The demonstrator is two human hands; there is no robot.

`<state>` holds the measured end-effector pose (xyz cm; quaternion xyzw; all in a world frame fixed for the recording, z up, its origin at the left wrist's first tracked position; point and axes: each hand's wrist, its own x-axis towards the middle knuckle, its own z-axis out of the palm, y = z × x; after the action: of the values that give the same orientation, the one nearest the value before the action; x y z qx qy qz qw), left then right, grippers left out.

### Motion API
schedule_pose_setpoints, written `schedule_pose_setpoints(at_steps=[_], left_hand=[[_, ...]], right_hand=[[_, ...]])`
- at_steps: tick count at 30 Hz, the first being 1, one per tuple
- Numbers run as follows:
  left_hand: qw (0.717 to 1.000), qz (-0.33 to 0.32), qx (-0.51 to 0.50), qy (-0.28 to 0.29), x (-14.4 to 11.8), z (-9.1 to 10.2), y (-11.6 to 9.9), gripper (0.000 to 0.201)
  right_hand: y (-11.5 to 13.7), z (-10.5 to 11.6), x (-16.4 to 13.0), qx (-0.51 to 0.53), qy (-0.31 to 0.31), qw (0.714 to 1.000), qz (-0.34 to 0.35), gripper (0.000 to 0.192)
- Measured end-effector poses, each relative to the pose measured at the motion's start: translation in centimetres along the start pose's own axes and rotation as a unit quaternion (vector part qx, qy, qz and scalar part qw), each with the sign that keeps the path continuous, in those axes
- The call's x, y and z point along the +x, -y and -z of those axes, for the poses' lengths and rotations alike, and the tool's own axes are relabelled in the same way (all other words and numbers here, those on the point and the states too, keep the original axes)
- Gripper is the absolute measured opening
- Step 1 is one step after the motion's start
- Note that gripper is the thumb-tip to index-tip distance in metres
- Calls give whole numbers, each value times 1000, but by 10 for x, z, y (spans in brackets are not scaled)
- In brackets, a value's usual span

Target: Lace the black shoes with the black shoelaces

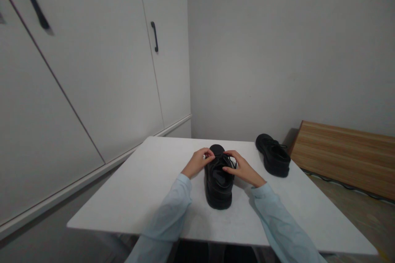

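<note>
A black lace-up shoe (219, 193) stands upright on the white table in front of me, its toe pointing away and its heel towards me. My left hand (199, 161) is at the left side of the lacing, thumb and forefinger pinched together at a black shoelace (219, 158). On the other side, my right hand (242, 167) curves over the lacing. Its thumb lies near the shoe's opening and its fingers touch the laces farther forward, with a gap between thumb and fingers. Dark lace against dark leather hides the exact contact.
A second black shoe (275, 157) sits at the table's far right edge. The white table (145, 189) reaches towards white cabinets (117, 69) with dark handles on the left. Beyond the right edge is a wood-grain panel (345, 156), with a grey wall (277, 49) behind.
</note>
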<state>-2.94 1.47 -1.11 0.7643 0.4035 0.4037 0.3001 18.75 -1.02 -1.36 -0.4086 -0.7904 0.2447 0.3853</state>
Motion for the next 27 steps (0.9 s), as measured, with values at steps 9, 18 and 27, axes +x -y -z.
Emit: schedule_pose_setpoints(at_steps=[9, 18, 27], left_hand=[[1000, -4, -12, -27, -2, -4, -4, 16], [999, 32, -27, -13, 0, 0, 0, 25], [999, 20, -32, 34, 2, 5, 8, 21]], right_hand=[[1, -2, 0, 15, -15, 1000, -7, 42], [1, -2, 0, 12, -11, 1000, -22, 44], [3, -1, -1, 37, -6, 999, -19, 37]])
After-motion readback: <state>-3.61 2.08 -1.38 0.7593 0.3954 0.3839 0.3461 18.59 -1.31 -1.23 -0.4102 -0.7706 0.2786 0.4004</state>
